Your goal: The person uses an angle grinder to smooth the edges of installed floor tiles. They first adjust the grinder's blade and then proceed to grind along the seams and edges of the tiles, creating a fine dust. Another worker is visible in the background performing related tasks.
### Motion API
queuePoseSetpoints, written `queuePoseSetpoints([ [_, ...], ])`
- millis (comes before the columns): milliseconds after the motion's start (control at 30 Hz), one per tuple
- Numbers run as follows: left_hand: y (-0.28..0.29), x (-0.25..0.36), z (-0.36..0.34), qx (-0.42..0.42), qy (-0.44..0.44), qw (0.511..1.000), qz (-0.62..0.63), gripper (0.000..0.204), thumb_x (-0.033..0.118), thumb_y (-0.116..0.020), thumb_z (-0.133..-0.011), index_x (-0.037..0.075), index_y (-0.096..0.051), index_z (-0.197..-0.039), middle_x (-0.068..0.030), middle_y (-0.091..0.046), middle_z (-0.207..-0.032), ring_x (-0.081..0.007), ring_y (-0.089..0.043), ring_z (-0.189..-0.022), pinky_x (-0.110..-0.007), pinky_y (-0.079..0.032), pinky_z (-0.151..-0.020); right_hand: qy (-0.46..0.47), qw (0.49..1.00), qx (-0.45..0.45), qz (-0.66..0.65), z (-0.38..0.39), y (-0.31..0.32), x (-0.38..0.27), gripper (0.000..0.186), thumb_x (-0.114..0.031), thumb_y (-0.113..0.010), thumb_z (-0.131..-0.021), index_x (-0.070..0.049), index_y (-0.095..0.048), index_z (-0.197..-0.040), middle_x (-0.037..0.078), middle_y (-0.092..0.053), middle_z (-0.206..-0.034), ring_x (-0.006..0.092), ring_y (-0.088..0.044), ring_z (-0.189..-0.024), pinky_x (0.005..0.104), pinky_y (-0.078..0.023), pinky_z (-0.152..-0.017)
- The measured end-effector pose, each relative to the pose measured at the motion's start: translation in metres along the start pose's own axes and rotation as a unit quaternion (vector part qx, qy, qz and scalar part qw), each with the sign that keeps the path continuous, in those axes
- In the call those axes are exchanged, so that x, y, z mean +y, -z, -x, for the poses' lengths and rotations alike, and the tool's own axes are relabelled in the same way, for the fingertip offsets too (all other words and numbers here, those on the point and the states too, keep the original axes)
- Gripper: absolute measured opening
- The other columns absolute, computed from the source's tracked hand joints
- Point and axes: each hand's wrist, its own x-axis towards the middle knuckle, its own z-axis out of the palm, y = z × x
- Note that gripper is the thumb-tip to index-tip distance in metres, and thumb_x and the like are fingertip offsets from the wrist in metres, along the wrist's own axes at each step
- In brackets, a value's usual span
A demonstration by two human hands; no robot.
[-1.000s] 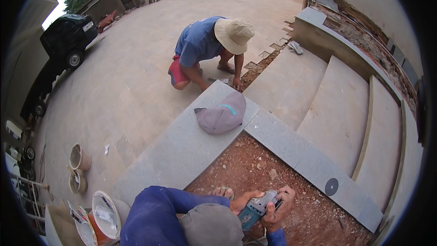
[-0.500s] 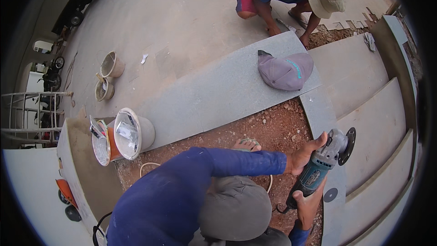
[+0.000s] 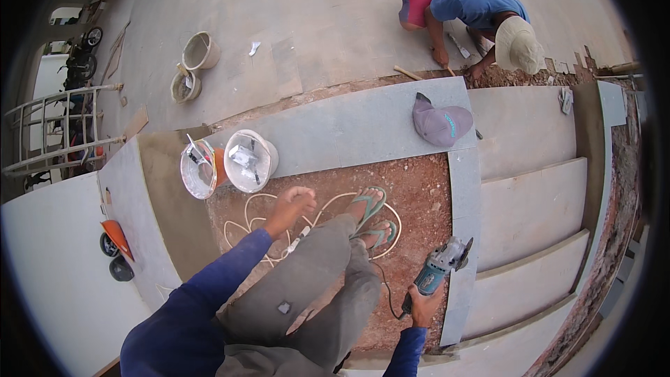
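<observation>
My right hand is wrapped round the rear body of a teal and grey angle grinder. The grinder's head points up and away, with its dark disc over the grey stone slab strip. A thin black power cord trails from the tool's back end. Out over the red soil to the left, my left hand hangs in the air with its fingers curled in. What those fingers hold, if anything, is hidden. Below it, a pale extension cable lies looped on the soil around my sandalled feet.
A white bucket and an orange-sided bucket stand left on the soil's border. A purple-grey cap rests on the grey slab. Beyond it a co-worker crouches near a wooden-handled tool. Pale steps lie right.
My left hand has left the grinder's head and swung far to the left. The right hand has lowered the grinder toward me. My view has shifted, showing my legs and the cable.
</observation>
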Motion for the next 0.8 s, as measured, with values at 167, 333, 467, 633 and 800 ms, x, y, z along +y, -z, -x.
queuePoseSetpoints([
  [167, 0.169, -0.009, 0.060, 0.200, 0.090, 0.973, -0.069, 0.036, 0.037, -0.065, -0.097, 0.004, -0.064, -0.111, -0.0058, -0.068, -0.093, -0.0138, -0.066, -0.081, -0.029, -0.050, -0.071, -0.052, 0.998, 0.019, -0.019, 0.019, -0.039, -0.058, 0.068, -0.013, -0.083, -0.065, 0.003, -0.057, -0.126, 0.013, -0.066, -0.105, 0.0246, -0.065, -0.092, 0.0388, -0.052, -0.085],
  [333, 0.258, -0.019, 0.109, 0.231, 0.257, 0.932, -0.111, 0.027, 0.031, -0.068, -0.093, 0.004, -0.070, -0.098, -0.0061, -0.071, -0.088, -0.0139, -0.067, -0.083, -0.032, -0.051, -0.072, -0.069, 0.997, 0.010, 0.022, 0.022, -0.080, -0.090, 0.069, -0.010, -0.082, -0.068, 0.004, -0.056, -0.130, 0.014, -0.066, -0.108, 0.0251, -0.065, -0.094, 0.0389, -0.052, -0.088],
  [467, 0.355, -0.036, 0.057, 0.078, 0.115, 0.952, -0.272, 0.030, 0.028, -0.069, -0.093, 0.001, -0.072, -0.105, -0.0098, -0.074, -0.096, -0.0151, -0.068, -0.078, -0.033, -0.053, -0.069, -0.121, 0.990, 0.072, 0.008, 0.030, -0.132, -0.149, 0.068, -0.007, -0.080, -0.069, 0.005, -0.054, -0.131, 0.014, -0.065, -0.110, 0.0250, -0.064, -0.097, 0.0387, -0.051, -0.090],
  [633, 0.453, 0.150, -0.049, 0.100, 0.170, 0.960, -0.199, 0.029, 0.028, -0.069, -0.093, 0.001, -0.071, -0.104, -0.0078, -0.072, -0.089, -0.0140, -0.066, -0.075, -0.031, -0.052, -0.068, -0.174, 0.971, 0.139, -0.089, 0.050, -0.208, -0.238, 0.071, -0.006, -0.077, -0.071, 0.003, -0.048, -0.134, 0.013, -0.061, -0.113, 0.0246, -0.063, -0.100, 0.0391, -0.051, -0.092],
  [800, 0.602, 0.299, -0.166, 0.207, 0.063, 0.937, -0.273, 0.030, 0.032, -0.067, -0.095, 0.003, -0.069, -0.097, -0.0055, -0.070, -0.084, -0.0121, -0.064, -0.072, -0.029, -0.051, -0.063, -0.223, 0.937, 0.155, -0.221, 0.032, -0.302, -0.289, 0.068, -0.005, -0.076, -0.070, -0.003, -0.046, -0.131, 0.011, -0.059, -0.110, 0.0209, -0.062, -0.096, 0.0361, -0.054, -0.081],
])
